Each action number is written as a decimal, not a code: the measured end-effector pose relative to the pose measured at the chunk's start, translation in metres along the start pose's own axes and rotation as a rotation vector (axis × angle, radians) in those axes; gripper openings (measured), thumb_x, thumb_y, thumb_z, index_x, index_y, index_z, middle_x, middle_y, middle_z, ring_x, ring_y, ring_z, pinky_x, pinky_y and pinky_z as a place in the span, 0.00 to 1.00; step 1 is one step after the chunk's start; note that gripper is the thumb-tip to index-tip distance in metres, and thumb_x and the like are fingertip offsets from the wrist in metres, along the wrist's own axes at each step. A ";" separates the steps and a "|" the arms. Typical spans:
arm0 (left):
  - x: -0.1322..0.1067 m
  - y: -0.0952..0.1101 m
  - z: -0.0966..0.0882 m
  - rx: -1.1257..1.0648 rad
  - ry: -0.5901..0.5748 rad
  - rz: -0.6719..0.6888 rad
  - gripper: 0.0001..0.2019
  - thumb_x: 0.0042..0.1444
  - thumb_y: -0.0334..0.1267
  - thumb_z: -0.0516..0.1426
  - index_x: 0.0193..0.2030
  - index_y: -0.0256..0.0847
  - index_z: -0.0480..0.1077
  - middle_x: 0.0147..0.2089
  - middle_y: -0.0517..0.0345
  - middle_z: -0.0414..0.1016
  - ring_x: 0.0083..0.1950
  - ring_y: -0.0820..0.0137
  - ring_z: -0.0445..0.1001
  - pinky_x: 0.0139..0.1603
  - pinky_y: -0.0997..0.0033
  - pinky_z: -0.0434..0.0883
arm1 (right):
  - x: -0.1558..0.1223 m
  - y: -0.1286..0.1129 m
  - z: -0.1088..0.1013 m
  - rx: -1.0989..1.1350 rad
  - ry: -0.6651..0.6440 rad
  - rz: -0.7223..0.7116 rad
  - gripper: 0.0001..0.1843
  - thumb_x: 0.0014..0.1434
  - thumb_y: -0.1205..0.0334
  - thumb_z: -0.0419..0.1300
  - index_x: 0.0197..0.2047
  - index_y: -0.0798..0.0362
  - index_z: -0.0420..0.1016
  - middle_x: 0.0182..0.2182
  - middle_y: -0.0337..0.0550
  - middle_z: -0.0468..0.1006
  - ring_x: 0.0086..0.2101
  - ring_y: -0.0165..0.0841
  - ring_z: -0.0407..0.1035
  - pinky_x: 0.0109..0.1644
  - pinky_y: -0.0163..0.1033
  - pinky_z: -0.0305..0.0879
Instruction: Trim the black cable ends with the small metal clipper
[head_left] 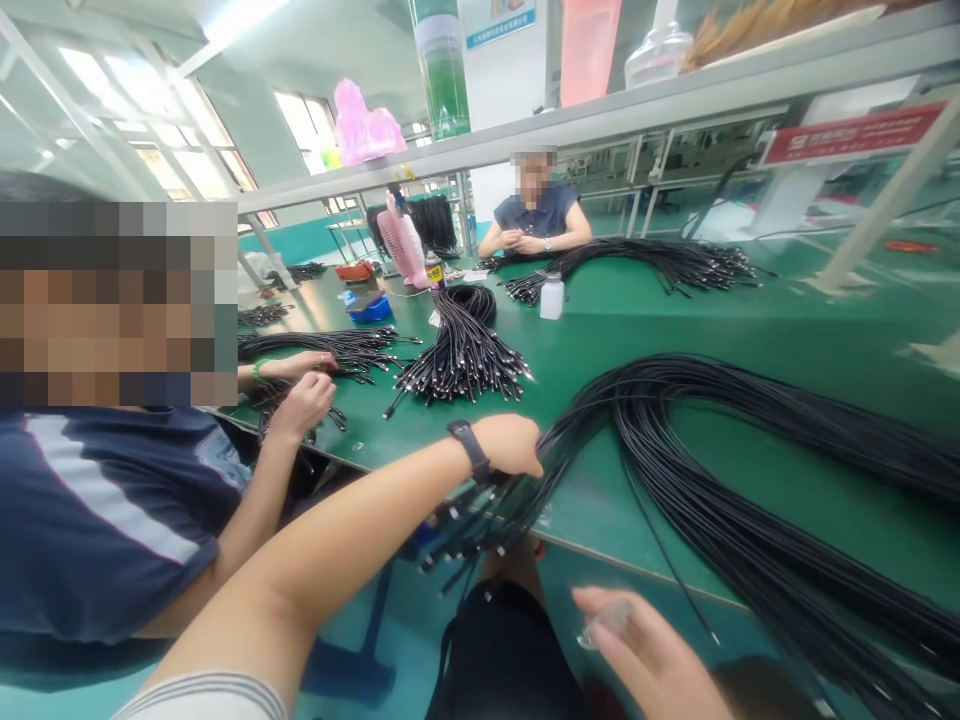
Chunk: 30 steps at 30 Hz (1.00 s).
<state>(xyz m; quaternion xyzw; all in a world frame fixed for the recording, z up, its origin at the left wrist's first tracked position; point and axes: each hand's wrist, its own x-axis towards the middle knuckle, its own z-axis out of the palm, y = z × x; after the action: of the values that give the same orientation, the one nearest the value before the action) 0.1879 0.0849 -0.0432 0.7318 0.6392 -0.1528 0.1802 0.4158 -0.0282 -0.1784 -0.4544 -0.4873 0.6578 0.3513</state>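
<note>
Nearest the camera, at the bottom edge, the person's right hand pinches a small transparent plastic piece between thumb and fingers, a narrow grip just below the counter's edge. The left arm crosses the view from the lower left, with a black wrist strap on its wrist. Its left hand sits at the counter's edge, its grip closed around a thick sheaf of black cables. The metal-tipped cable ends fan out below that hand and hang past the edge, while the long loops sweep right across the green counter and out of view.

Just to the left sits a co-worker in a dark striped shirt, whose hands work at the ends of another black cable bundle. A looped cable bundle lies mid-counter, well apart from the person's hands. Farther along, a second co-worker sits behind a long cable bundle, near a white plastic bottle. A blue tray and a pink fan stand toward the far end, beneath a long shelf.
</note>
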 end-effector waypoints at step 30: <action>-0.089 0.031 0.190 -1.734 0.055 -0.131 0.24 0.62 0.51 0.57 0.57 0.35 0.70 0.56 0.42 0.77 0.55 0.59 0.76 0.57 0.60 0.70 | 0.018 -0.006 -0.020 -0.028 -0.114 0.160 0.11 0.56 0.53 0.69 0.38 0.50 0.79 0.50 0.45 0.77 0.48 0.40 0.72 0.56 0.44 0.63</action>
<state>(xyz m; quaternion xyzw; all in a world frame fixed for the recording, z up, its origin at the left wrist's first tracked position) 0.2076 -0.0846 -0.1695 0.3015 0.5752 0.3958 0.6493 0.4282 -0.0036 -0.1796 -0.4587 -0.4780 0.7014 0.2631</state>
